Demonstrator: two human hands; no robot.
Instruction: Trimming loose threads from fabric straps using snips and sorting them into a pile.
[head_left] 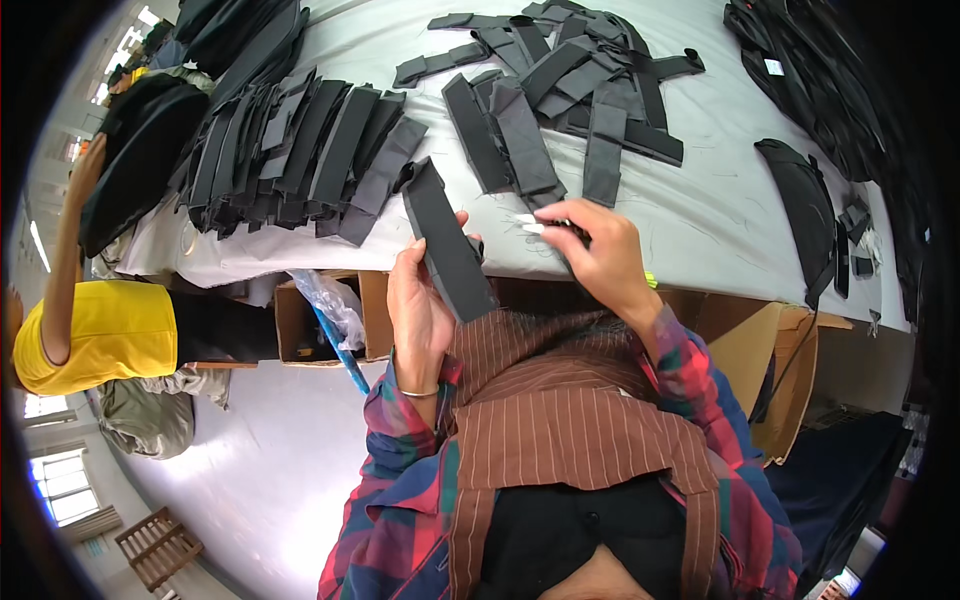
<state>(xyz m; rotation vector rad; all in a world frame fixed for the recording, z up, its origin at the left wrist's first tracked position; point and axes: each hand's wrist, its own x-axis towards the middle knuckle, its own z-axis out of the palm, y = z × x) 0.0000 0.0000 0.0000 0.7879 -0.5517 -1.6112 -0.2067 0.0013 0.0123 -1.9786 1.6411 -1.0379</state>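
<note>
Left hand point(418, 305) grips a long black fabric strip point(447, 243) at the table edge point(700, 225), fingers wrapped round it; right hand point(600, 255) pinches a small white tool point(528, 223) beside it. A neat overlapped row of strips point(300, 155) lies left, likely handled; a loose heap point(570, 85) behind looks still to do.

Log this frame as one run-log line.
left hand: holds black fabric strip | right hand: pinches small white piece at table edge | strip stacks behind

- A long black cloth strip point(447, 247) is held in the left hand point(417, 310), tilted, over the table edge.
- A small white thing point(530, 224) sticks out of the right hand point(597, 252).
</note>
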